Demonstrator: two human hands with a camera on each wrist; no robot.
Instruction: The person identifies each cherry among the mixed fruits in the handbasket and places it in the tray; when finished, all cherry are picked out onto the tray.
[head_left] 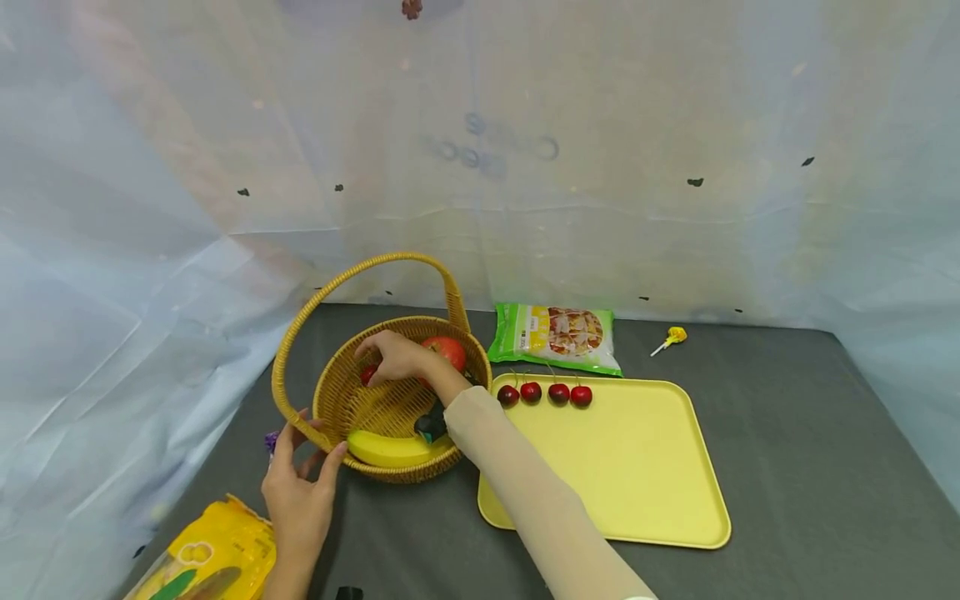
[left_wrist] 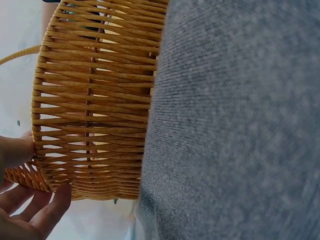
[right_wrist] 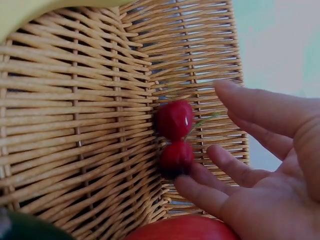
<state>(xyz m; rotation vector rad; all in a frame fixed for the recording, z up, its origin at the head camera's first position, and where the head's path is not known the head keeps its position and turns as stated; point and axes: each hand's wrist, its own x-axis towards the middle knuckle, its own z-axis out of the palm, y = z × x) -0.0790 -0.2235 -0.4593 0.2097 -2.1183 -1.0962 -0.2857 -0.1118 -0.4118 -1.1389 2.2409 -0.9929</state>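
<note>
Makeshift recording setup, pale plastic sheeting (head_left: 675, 167) draped behind, grey cloth-covered table (head_left: 810, 433), staged groceries

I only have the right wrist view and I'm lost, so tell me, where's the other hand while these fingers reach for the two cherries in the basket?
Observer: The left hand rests on the basket's near rim, thumb on the weave.
Operator: Any more cherries outside the basket?
Observer: Yes, four cherries sit in a row along the far edge of a yellow tray just right of the basket.
Operator: What's the yellow at the top of my picture?
Observer: A banana lying inside the basket against its near wall.
</note>
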